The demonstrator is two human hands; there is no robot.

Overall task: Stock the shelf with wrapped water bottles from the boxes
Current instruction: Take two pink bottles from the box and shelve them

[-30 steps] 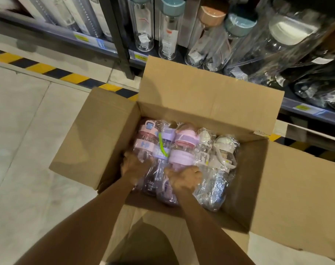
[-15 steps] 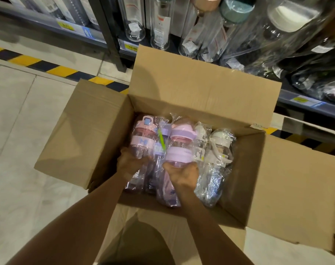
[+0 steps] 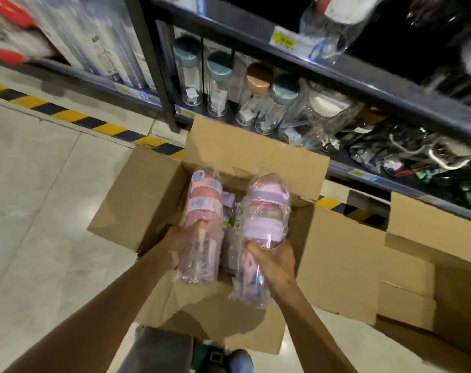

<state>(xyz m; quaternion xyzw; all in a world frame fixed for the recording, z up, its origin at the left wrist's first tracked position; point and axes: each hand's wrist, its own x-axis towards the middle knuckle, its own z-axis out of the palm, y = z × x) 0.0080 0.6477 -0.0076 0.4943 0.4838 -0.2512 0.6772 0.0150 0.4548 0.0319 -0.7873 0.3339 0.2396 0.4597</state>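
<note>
My left hand (image 3: 179,244) grips a pink wrapped water bottle (image 3: 203,211) by its clear lower body, held above the open cardboard box (image 3: 137,200). My right hand (image 3: 276,258) grips a lilac wrapped water bottle (image 3: 266,211) in the same way, to the right of the pink one. Both bottles point their lids away from me, toward the shelf (image 3: 363,79). Between them, down in the box, more wrapped bottles (image 3: 230,211) show partly. The shelf's lower level holds clear bottles with teal and tan lids (image 3: 218,84).
A second open cardboard box (image 3: 428,265) stands to the right. Yellow and black floor tape (image 3: 67,115) runs along the shelf base. A black shelf post (image 3: 151,63) rises at the upper centre. Wrapped dark items (image 3: 390,149) crowd the shelf's right side. Pale floor tiles (image 3: 35,197) lie to the left.
Both hands have lifted a bottle each up out of the box; before, they were gripping them down among the packed bottles. The view has tilted up toward the shelf.
</note>
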